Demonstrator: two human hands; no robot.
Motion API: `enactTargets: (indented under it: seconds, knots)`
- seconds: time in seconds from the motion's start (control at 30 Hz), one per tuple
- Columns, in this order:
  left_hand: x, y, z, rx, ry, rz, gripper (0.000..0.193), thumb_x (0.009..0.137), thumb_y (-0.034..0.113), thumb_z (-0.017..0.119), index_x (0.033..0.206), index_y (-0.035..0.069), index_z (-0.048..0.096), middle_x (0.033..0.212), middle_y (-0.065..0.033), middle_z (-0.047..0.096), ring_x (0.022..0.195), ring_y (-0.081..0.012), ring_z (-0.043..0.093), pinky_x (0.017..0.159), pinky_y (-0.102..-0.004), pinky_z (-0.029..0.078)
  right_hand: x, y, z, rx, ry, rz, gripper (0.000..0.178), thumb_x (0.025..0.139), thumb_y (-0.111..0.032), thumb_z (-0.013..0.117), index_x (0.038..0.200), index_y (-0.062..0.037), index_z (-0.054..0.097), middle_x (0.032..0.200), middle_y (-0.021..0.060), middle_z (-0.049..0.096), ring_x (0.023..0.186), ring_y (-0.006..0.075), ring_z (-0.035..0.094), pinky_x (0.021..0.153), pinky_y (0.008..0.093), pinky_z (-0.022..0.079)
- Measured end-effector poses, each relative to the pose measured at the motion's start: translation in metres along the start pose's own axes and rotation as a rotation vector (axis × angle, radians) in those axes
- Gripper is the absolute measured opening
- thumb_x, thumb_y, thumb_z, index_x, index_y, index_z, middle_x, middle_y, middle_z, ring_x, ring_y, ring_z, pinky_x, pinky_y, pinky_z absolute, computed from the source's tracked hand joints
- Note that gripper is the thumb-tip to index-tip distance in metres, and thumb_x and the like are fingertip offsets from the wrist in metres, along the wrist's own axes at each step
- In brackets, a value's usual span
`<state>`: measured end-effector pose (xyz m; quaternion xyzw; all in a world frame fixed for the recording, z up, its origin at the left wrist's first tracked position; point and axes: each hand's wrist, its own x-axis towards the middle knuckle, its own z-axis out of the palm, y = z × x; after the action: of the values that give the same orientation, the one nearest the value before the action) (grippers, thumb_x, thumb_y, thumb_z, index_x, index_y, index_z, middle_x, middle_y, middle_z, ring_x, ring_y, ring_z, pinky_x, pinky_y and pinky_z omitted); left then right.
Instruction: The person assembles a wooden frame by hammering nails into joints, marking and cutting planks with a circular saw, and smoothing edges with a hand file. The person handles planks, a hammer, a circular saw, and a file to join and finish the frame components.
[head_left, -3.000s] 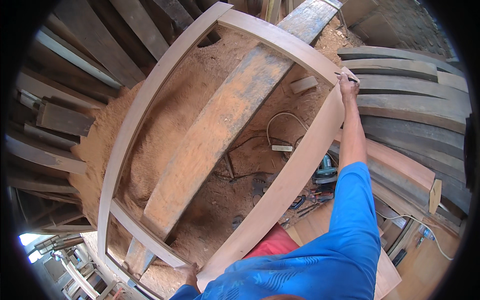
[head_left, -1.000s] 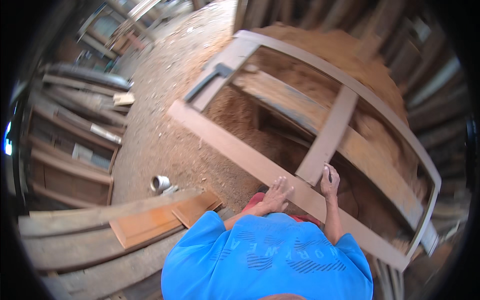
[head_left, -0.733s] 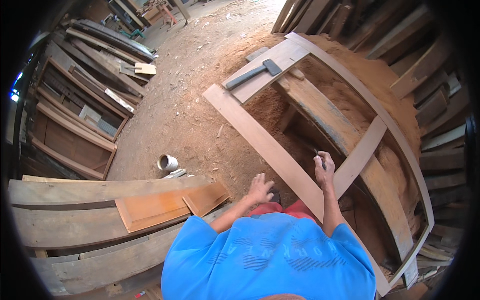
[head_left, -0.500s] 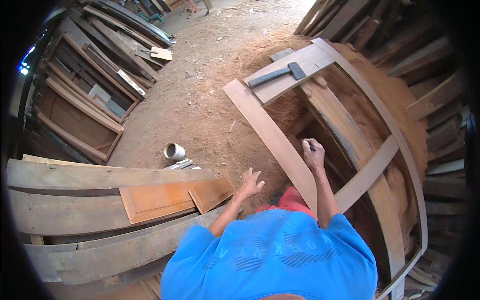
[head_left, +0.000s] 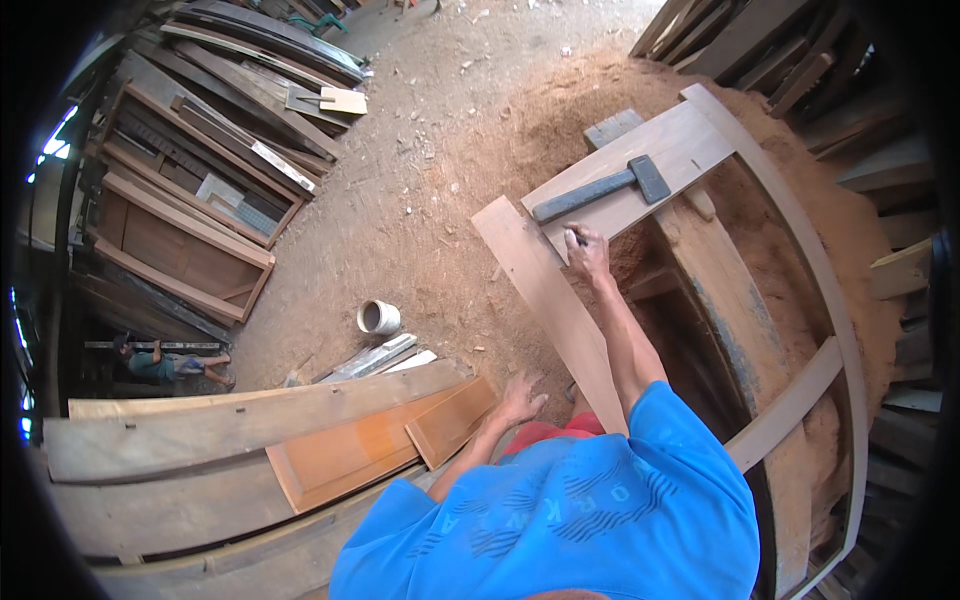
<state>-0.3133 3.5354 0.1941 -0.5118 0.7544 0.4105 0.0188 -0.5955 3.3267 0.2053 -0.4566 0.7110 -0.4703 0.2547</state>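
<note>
Grey mallet (head_left: pixel 607 188) on rail (head_left: pixel 692 135), bucket (head_left: pixel 378 318) on floor (head_left: pixel 420 210).

Dark slim tool (head_left: pixel 580 238) sits mostly hidden in right hand (head_left: pixel 591 257); kind unclear. Left hand (head_left: pixel 520 400) blurs. Pale plank (head_left: pixel 556 306) runs behind blue shirt (head_left: pixel 620 500). Distant person (head_left: pixel 152 364) too small for detail.

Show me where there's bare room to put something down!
The dusty floor has open patches: between the white bucket and the pale frame, and between that bucket and the stacked wooden frames. It's crowded on the pale frame's far end, with the mallet beside the right hand.
</note>
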Motion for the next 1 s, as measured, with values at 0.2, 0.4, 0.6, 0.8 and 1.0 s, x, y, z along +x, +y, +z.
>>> enactTargets:
  seconds: [0.2, 0.4, 0.6, 0.8, 1.0]
  knots:
    - [0.047, -0.022, -0.025, -0.149, 0.037, -0.151, 0.059, 0.089, 0.032, 0.068, 0.140, 0.003, 0.055, 0.149, -0.0356, 0.040, 0.143, -0.0454, 0.037, 0.120, -0.0484, 0.030, 0.019, 0.001, 0.011, 0.003, -0.174, 0.113, 0.033, 0.096, -0.030, 0.054, 0.107, -0.0053, 0.074, 0.098, 0.0240, 0.071, 0.094, 0.0394, 0.070, 0.086, 0.0458, 0.055]
    - [0.100, -0.053, -0.062, -0.344, 0.065, -0.207, 0.068, 0.093, 0.033, 0.065, 0.146, -0.004, 0.045, 0.150, -0.0329, 0.042, 0.142, -0.0425, 0.041, 0.119, -0.0442, 0.032, 0.007, -0.012, -0.001, -0.046, -0.067, 0.156, 0.032, 0.094, -0.028, 0.055, 0.103, -0.0035, 0.074, 0.082, 0.0244, 0.068, 0.079, 0.0386, 0.070, 0.074, 0.0469, 0.055]
    - [0.193, -0.076, -0.124, -0.783, 0.121, -0.353, 0.086, 0.097, 0.042, 0.064, 0.158, 0.003, 0.017, 0.149, -0.0289, 0.041, 0.137, -0.0365, 0.047, 0.111, -0.0490, 0.040, -0.008, -0.025, -0.010, -0.169, 0.185, 0.097, 0.028, 0.093, -0.024, 0.057, 0.103, -0.0045, 0.074, 0.085, 0.0240, 0.070, 0.079, 0.0378, 0.070, 0.074, 0.0441, 0.055]
    - [0.272, -0.074, -0.191, -1.267, -0.246, -0.288, 0.066, 0.097, 0.040, 0.066, 0.147, 0.013, 0.034, 0.132, -0.0147, 0.056, 0.119, -0.0286, 0.059, 0.098, -0.0527, 0.049, -0.050, -0.074, 0.045, -0.069, 0.137, 0.240, 0.029, 0.095, -0.024, 0.057, 0.105, -0.0030, 0.073, 0.090, 0.0214, 0.072, 0.087, 0.0340, 0.071, 0.080, 0.0419, 0.055]
    - [0.296, -0.091, -0.199, -1.282, -0.437, -0.212, 0.053, 0.098, 0.036, 0.067, 0.140, 0.016, 0.042, 0.126, -0.0087, 0.061, 0.112, -0.0276, 0.062, 0.098, -0.0531, 0.050, -0.061, -0.069, 0.108, -0.178, 0.340, 0.207, 0.030, 0.097, -0.023, 0.054, 0.104, -0.0013, 0.072, 0.099, 0.0210, 0.072, 0.096, 0.0367, 0.068, 0.088, 0.0431, 0.052]
